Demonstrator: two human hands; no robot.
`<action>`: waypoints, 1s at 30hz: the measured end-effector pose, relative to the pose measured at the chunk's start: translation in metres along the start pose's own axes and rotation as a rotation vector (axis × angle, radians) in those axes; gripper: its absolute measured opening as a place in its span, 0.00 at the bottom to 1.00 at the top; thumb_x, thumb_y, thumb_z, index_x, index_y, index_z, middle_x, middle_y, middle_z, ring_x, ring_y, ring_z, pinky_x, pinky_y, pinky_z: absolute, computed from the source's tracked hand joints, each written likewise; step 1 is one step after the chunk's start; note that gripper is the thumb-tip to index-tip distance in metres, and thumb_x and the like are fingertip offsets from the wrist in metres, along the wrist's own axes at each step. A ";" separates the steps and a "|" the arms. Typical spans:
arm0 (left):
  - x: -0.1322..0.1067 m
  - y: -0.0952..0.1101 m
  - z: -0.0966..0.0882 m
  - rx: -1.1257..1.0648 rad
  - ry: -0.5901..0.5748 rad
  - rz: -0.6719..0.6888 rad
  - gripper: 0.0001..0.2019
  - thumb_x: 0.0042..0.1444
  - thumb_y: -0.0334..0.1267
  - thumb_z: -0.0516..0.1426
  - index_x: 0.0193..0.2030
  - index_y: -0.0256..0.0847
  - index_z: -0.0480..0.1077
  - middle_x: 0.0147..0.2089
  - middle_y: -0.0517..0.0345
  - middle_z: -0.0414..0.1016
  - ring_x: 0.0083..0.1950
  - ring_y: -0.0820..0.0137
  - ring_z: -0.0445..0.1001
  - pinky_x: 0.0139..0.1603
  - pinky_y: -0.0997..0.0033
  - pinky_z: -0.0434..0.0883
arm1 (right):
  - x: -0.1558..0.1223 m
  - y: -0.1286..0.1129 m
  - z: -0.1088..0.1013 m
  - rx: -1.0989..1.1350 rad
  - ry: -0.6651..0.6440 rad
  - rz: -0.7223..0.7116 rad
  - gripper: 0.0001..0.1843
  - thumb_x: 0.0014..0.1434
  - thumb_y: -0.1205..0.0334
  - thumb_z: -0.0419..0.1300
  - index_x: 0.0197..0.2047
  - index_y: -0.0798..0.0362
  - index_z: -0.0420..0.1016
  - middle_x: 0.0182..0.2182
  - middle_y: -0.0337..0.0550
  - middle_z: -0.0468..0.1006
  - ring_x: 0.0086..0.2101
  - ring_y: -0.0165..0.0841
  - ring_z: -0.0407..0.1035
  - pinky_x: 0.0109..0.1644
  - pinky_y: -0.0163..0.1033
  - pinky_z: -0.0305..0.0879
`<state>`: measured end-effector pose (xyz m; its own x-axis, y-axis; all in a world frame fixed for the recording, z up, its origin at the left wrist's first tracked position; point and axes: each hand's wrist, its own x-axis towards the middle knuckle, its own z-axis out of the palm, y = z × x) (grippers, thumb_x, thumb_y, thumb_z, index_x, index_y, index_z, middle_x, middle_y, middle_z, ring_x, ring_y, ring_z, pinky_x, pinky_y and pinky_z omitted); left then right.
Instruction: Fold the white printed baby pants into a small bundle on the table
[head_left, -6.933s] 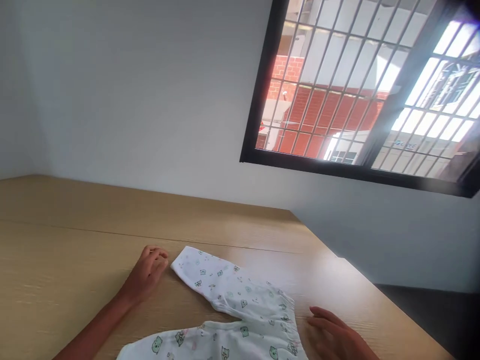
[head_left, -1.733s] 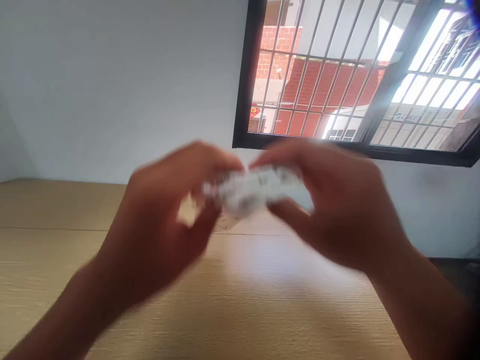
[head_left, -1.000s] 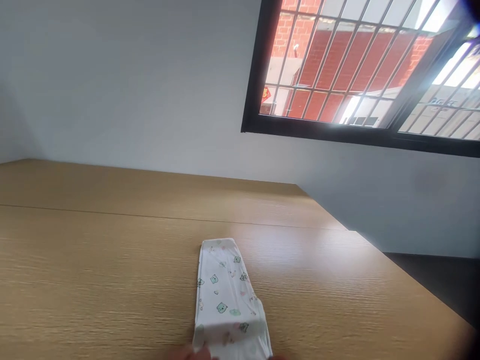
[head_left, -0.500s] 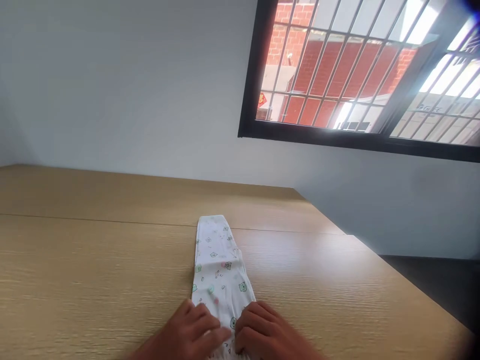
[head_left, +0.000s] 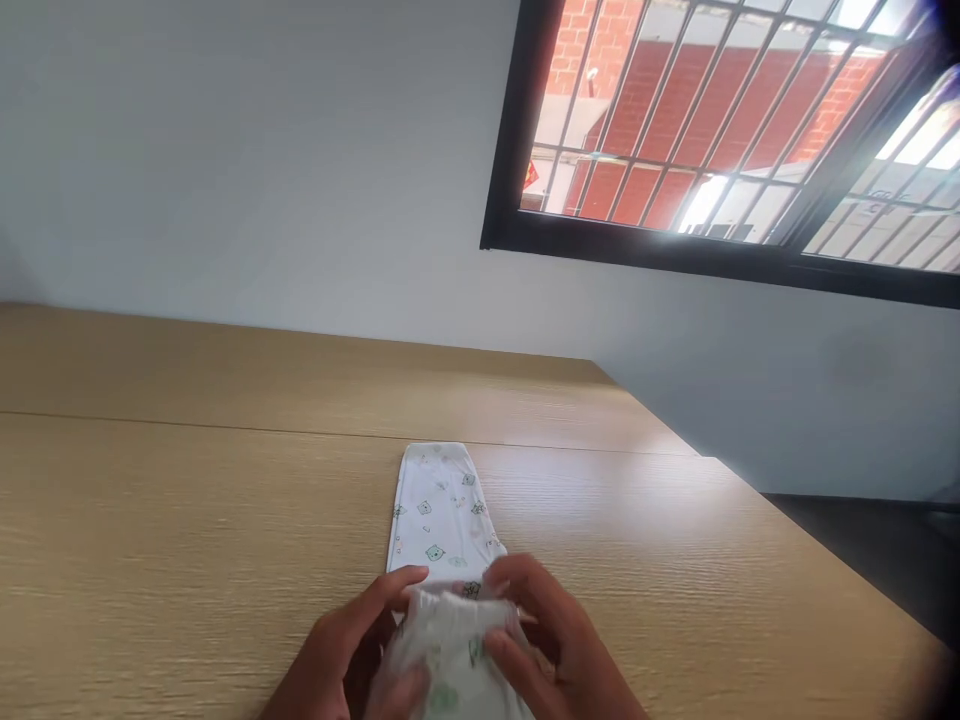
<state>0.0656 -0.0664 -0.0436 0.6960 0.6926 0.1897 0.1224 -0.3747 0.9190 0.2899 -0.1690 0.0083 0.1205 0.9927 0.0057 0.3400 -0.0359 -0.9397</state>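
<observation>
A pair of white pants (head_left: 442, 510) with small green animal prints lies lengthwise on the table, folded narrow. Its near part is raised and doubled back toward the far end, with a gathered edge on top, blurred by motion. My left hand (head_left: 337, 650) holds the left side of this raised part, thumb in front and index finger stretched along the edge. On the right side, my right hand (head_left: 547, 640) grips the cloth between its thumb and curled fingers. Some fingers of both hands are hidden behind the fabric.
The pants rest on a wide light-wood table (head_left: 187, 520) with a seam (head_left: 225, 427) running across it. Its right edge slants away toward a dark floor area (head_left: 840, 540). Behind stand a pale wall (head_left: 262, 170) and a barred window (head_left: 697, 130).
Both hands have lifted the near end of the pants off the table and brought it up over the part lying flat. The camera view has shifted slightly.
</observation>
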 end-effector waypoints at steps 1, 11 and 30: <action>0.004 0.004 -0.002 0.047 0.043 0.017 0.22 0.61 0.41 0.58 0.62 0.58 0.63 0.53 0.59 0.73 0.51 0.64 0.76 0.51 0.72 0.75 | 0.006 0.001 0.002 -0.037 0.061 -0.033 0.15 0.62 0.55 0.58 0.51 0.48 0.64 0.51 0.49 0.69 0.43 0.37 0.71 0.46 0.40 0.72; 0.013 0.019 -0.010 0.328 -0.186 0.059 0.03 0.59 0.36 0.57 0.40 0.45 0.69 0.47 0.59 0.68 0.45 0.68 0.73 0.48 0.74 0.72 | 0.006 0.008 0.005 -0.338 -0.019 -0.195 0.08 0.64 0.65 0.54 0.45 0.47 0.72 0.51 0.46 0.67 0.49 0.37 0.69 0.56 0.44 0.68; 0.185 -0.020 -0.051 0.591 -0.122 -0.080 0.21 0.63 0.38 0.63 0.60 0.38 0.65 0.58 0.48 0.68 0.55 0.57 0.71 0.55 0.51 0.72 | 0.180 0.021 -0.024 -0.469 0.147 0.020 0.22 0.60 0.66 0.65 0.56 0.56 0.68 0.46 0.46 0.75 0.43 0.38 0.72 0.49 0.48 0.71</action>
<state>0.1560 0.1012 -0.0094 0.7404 0.6699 0.0551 0.5251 -0.6276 0.5748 0.3411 0.0060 -0.0024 0.2503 0.9657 0.0696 0.7157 -0.1362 -0.6850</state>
